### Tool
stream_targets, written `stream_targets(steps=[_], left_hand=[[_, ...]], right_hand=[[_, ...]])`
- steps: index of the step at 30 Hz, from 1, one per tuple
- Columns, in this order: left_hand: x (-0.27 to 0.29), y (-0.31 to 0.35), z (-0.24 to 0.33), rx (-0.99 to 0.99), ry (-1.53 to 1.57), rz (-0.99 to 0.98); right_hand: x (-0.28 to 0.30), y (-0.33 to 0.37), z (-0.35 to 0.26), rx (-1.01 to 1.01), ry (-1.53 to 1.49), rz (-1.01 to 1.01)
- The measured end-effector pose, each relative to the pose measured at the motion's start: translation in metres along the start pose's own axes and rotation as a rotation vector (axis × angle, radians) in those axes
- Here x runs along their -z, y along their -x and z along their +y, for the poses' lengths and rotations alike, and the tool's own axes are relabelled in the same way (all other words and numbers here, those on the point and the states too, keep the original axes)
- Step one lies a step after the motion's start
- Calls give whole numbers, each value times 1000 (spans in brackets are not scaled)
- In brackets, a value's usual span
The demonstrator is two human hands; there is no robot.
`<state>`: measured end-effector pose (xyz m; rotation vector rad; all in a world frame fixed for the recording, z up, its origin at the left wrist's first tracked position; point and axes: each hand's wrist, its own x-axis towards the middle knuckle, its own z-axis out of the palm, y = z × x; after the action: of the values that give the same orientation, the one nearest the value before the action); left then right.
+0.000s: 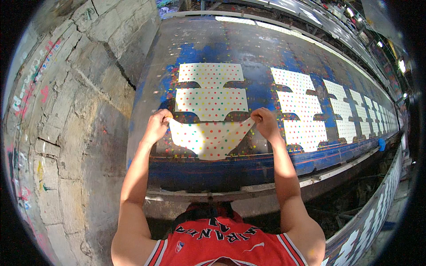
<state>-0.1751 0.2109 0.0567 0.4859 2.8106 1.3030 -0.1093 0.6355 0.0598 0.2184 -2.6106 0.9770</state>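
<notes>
Between my two hands stretches a white fabric piece (208, 137) printed with red, green, yellow and orange dots. My left hand (158, 123) pinches its upper left corner, and my right hand (266, 120) pinches the upper right one. The top edge sags a little between them, while the narrow lower end reaches down toward the table's near edge. Just beyond it, two more dotted fabric pieces (211, 101) of similar cut lie flat, one behind the other. Whether the held piece's lower end touches the table is hard to tell.
The long dark printing table (248, 53), stained blue and speckled with dots, runs off to the right. Rows of dotted cut pieces (299, 106) lie along it. A cracked block wall (75, 111) stands close on my left. Another table with patterned pieces (364, 235) is at lower right.
</notes>
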Motion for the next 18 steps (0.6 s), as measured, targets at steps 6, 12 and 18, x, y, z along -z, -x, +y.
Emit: stream_targets(steps=[6, 12, 18], left_hand=[[-20, -74, -34, 118, 71, 68], [-49, -148, -86, 144, -55, 160], [-63, -168, -100, 75, -172, 195]], right_hand=[[-29, -63, 44, -113, -48, 46], [-77, -115, 100, -171, 4, 28], [-91, -130, 126, -155, 89, 34]])
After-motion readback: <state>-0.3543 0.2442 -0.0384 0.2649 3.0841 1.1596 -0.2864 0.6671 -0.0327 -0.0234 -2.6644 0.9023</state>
